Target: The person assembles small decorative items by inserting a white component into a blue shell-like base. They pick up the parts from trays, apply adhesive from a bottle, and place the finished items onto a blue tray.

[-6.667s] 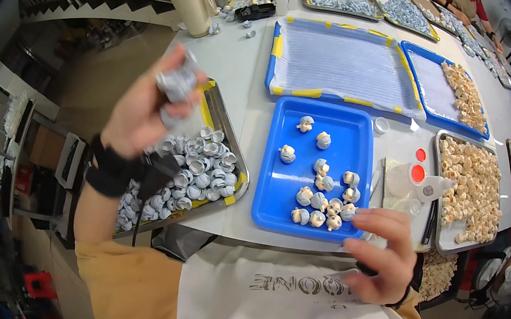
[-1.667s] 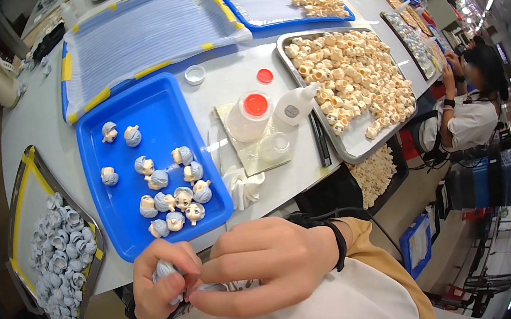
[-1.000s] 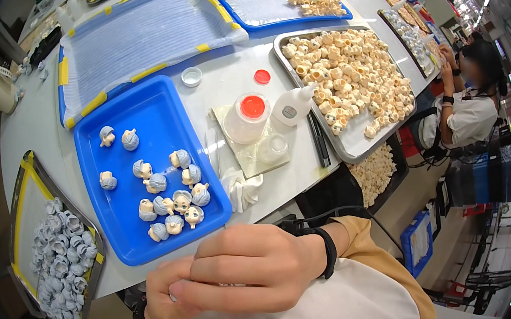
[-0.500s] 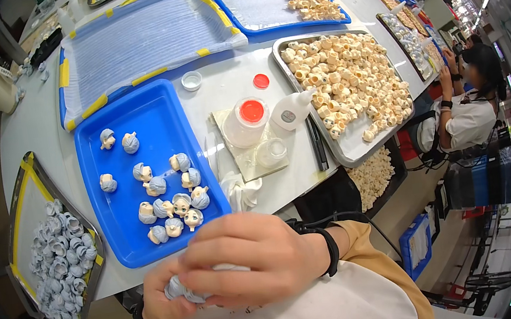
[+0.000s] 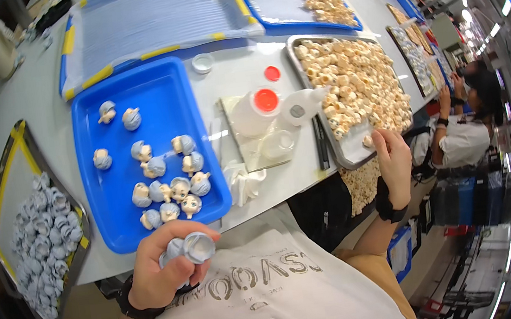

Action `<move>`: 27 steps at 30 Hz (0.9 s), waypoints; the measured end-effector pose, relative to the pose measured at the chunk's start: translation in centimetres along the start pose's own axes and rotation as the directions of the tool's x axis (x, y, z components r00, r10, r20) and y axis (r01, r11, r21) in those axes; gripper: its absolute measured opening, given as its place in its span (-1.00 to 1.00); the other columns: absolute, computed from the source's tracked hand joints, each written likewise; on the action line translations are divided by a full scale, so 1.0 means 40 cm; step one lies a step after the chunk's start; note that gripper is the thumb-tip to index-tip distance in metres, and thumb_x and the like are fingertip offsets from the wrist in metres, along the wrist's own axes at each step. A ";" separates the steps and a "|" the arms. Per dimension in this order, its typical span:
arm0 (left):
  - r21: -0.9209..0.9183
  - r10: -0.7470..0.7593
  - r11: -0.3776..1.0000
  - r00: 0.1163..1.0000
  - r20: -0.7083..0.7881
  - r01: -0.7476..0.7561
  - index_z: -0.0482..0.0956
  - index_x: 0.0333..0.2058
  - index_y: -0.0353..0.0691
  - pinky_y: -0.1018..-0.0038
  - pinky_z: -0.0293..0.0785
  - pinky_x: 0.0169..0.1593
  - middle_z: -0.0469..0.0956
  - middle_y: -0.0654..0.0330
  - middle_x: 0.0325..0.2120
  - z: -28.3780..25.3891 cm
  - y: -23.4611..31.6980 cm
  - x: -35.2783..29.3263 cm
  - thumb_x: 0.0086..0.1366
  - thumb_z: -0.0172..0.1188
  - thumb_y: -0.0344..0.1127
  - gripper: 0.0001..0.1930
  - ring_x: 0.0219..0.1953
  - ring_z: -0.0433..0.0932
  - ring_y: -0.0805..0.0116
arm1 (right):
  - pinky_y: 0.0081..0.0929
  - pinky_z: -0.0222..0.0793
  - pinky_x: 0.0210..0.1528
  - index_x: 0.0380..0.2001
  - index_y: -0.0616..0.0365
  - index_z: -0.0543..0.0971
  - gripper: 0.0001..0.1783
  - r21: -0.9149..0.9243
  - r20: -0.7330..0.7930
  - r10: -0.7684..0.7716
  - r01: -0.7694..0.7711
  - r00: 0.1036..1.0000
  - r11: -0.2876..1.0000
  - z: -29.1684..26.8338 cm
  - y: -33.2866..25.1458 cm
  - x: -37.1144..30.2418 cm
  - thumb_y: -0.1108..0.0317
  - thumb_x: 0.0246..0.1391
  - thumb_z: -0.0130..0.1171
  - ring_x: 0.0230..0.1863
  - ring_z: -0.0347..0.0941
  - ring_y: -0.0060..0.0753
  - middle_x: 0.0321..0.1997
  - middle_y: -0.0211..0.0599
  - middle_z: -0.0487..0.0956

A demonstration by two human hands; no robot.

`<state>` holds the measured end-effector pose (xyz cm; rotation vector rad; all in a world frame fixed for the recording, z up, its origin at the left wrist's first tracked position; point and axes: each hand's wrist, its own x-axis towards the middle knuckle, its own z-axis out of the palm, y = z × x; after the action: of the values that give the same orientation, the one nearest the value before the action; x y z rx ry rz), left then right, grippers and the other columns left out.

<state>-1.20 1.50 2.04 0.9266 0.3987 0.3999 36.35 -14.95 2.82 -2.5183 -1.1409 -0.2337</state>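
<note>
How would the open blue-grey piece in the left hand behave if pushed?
The blue-grey piece looks hollow, so it's probably light. Its round form could let it rock or roll. Its rim looks undented in the grip, suggesting stiffness.

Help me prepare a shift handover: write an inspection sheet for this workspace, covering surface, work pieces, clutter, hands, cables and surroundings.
Surface: pale table, bearing trays and supplies.
Work pieces: small doll heads in the blue tray; cream pieces in the metal tray; blue-grey pieces in the tape-edged tray at left.
Clutter: squeeze bottle, red-topped container, crumpled white cloth.
Left hand: holding hollow blue-grey parts.
Right hand: fingertips at a cream piece by the metal tray's near edge; grip unclear.
Cables: nothing clearly seen.
Surroundings: person in a white top seated at right.
</note>
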 end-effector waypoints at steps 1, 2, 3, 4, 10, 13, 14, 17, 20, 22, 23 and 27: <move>-0.015 -0.003 1.000 1.000 0.010 0.003 0.43 -0.06 -0.38 0.63 0.19 -0.53 0.40 0.27 -0.60 -0.001 0.001 -0.003 0.26 0.15 0.07 -0.44 -0.60 0.32 0.59 | -0.32 0.35 -0.33 -0.31 0.18 0.59 -0.73 -0.031 -0.005 0.030 -0.030 1.000 0.999 0.020 -0.007 0.000 0.18 0.12 0.14 -0.41 0.48 -0.13 -0.42 -0.13 0.53; -0.031 -0.006 0.999 1.000 0.019 0.007 0.43 -0.05 -0.37 0.64 0.19 -0.52 0.40 0.28 -0.59 0.001 0.001 -0.001 0.27 0.14 0.05 -0.46 -0.59 0.32 0.60 | -0.32 0.35 -0.33 -0.32 0.17 0.59 -0.73 -0.062 -0.010 0.059 -0.059 0.998 0.996 0.036 -0.014 -0.002 0.17 0.11 0.15 -0.40 0.48 -0.14 -0.42 -0.15 0.53; -0.040 -0.010 0.999 1.000 0.026 0.011 0.43 -0.03 -0.37 0.64 0.19 -0.51 0.40 0.29 -0.58 0.000 0.006 -0.002 0.28 0.14 0.03 -0.47 -0.59 0.33 0.60 | -0.31 0.36 -0.32 -0.35 0.15 0.59 -0.77 -0.095 -0.007 0.080 -0.080 0.997 0.992 0.042 -0.007 -0.001 0.21 0.05 0.20 -0.39 0.49 -0.15 -0.43 -0.18 0.54; -0.042 0.003 0.999 0.999 0.039 -0.002 0.43 0.00 -0.35 0.65 0.20 -0.49 0.39 0.31 -0.56 -0.004 0.007 -0.006 0.30 0.12 -0.01 -0.50 -0.57 0.33 0.62 | -0.37 0.37 -0.34 -0.32 0.18 0.59 -0.78 -0.075 0.012 0.050 -0.049 0.999 0.996 0.046 -0.001 0.002 0.26 0.03 0.21 -0.43 0.49 -0.21 -0.45 -0.18 0.55; -0.077 -0.024 0.997 0.999 0.032 0.026 0.43 0.02 -0.31 0.67 0.23 -0.46 0.38 0.34 -0.53 0.000 0.011 -0.011 0.32 0.11 -0.06 -0.54 -0.53 0.32 0.66 | -0.45 0.35 -0.31 -0.27 0.22 0.57 -0.79 0.037 0.001 0.073 -0.073 0.997 0.997 0.046 -0.012 -0.011 0.44 -0.03 0.22 -0.44 0.45 -0.31 -0.39 -0.20 0.57; -0.074 -0.066 0.995 0.994 0.090 0.073 0.43 0.02 -0.29 0.68 0.26 -0.41 0.41 0.34 -0.47 -0.005 0.011 -0.009 0.33 0.09 -0.05 -0.55 -0.47 0.34 0.66 | -0.56 0.32 -0.40 -0.18 0.24 0.55 -0.70 0.326 -0.084 0.061 -0.030 0.995 0.945 0.017 -0.088 -0.030 0.52 -0.07 0.21 -0.44 0.38 -0.48 -0.31 -0.25 0.52; -0.070 -0.101 0.992 0.989 0.111 0.109 0.43 0.01 -0.29 0.68 0.27 -0.39 0.42 0.33 -0.45 -0.006 0.008 -0.009 0.34 0.09 -0.05 -0.56 -0.45 0.35 0.66 | -0.56 0.32 -0.41 -0.19 0.23 0.56 -0.70 0.466 -0.095 -0.007 0.051 0.995 0.883 -0.005 -0.150 -0.044 0.53 -0.08 0.21 -0.43 0.39 -0.48 -0.28 -0.24 0.51; 0.063 -0.085 0.995 0.988 0.133 0.077 0.43 0.01 -0.28 0.67 0.29 -0.30 0.44 0.32 -0.37 0.004 0.008 -0.006 0.35 0.08 -0.09 -0.59 -0.37 0.36 0.66 | -0.59 0.32 -0.43 -0.23 0.20 0.60 -0.65 0.811 -0.221 -0.451 0.420 0.864 0.408 -0.017 -0.351 -0.089 0.65 -0.19 0.21 -0.38 0.41 -0.46 -0.23 -0.19 0.45; 0.082 -0.090 0.993 0.987 0.134 0.080 0.41 0.01 -0.27 0.66 0.31 -0.24 0.44 0.32 -0.31 0.003 0.015 -0.009 0.37 0.06 -0.12 -0.62 -0.31 0.36 0.66 | -0.60 0.34 -0.37 -0.30 0.17 0.61 -0.65 0.881 -0.180 -0.728 0.438 0.662 0.180 0.020 -0.459 -0.100 0.67 -0.27 0.25 -0.35 0.43 -0.39 -0.24 -0.12 0.43; 0.050 -0.112 0.993 0.987 0.119 0.106 0.39 0.03 -0.27 0.66 0.31 -0.23 0.44 0.32 -0.31 -0.005 0.011 -0.015 0.38 0.04 -0.13 -0.62 -0.31 0.35 0.66 | -0.61 0.35 -0.33 -0.33 0.16 0.61 -0.66 0.903 -0.182 -0.757 0.412 0.628 0.125 0.047 -0.485 -0.106 0.66 -0.30 0.28 -0.33 0.44 -0.37 -0.22 -0.05 0.43; 0.045 -0.120 0.992 0.986 0.119 0.116 0.37 0.04 -0.27 0.66 0.30 -0.25 0.44 0.32 -0.33 -0.010 0.007 -0.016 0.39 0.03 -0.13 -0.61 -0.32 0.35 0.66 | -0.60 0.37 -0.32 -0.33 0.17 0.61 -0.66 0.915 -0.179 -0.753 0.389 0.633 0.109 0.053 -0.490 -0.107 0.67 -0.31 0.28 -0.32 0.45 -0.35 -0.20 -0.03 0.44; 0.003 -0.160 0.987 0.978 0.136 0.161 0.32 0.04 -0.26 0.67 0.26 -0.33 0.40 0.32 -0.43 -0.013 0.005 -0.015 0.41 -0.03 -0.12 -0.62 -0.39 0.32 0.66 | -0.58 0.40 -0.32 -0.30 0.18 0.61 -0.60 0.915 -0.172 -0.758 0.387 0.630 0.114 0.057 -0.489 -0.115 0.71 -0.34 0.27 -0.29 0.50 -0.31 -0.21 -0.03 0.51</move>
<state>-2.00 1.69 2.01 0.9016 0.3439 0.1891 18.61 -5.36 4.42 -0.9755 -1.7375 0.5760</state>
